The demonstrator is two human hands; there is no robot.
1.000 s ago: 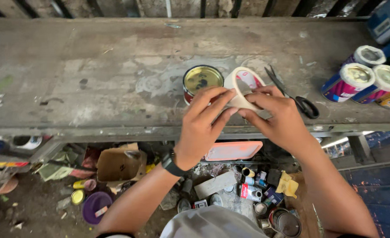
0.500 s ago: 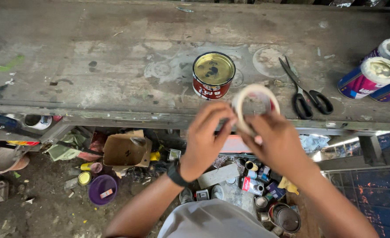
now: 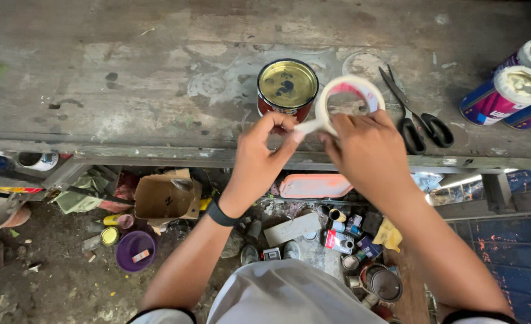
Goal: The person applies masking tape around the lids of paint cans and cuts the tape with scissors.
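The person holds a round roll of white masking tape [image 3: 349, 99] up on edge in front of the chest, above the near lip of the worn grey wooden workbench [image 3: 127, 78]. The right hand [image 3: 367, 150] is closed around the roll's lower rim, at about 6 o'clock on the ring. The left hand [image 3: 265, 150] pinches the free end of the tape between thumb and forefinger at the roll's 8 o'clock, so both hands are shut on the tape.

Compared with a second ago, the roll has come off the bench top and been turned to face the camera, and a short white tab now stands clear of the roll, where half a second ago no loose end showed. It looks as though the tape's end has been found and lifted, so a strip can be drawn out.

Just behind the roll, at its 10 o'clock, a red metal tin with a yellow lid [image 3: 288, 87] stands on the bench. Black-handled scissors [image 3: 418, 117] lie at 3 o'clock of the roll, and purple-and-white cans on their sides [image 3: 508, 93] lie well apart, further to 3 o'clock. Clutter covers the floor below.
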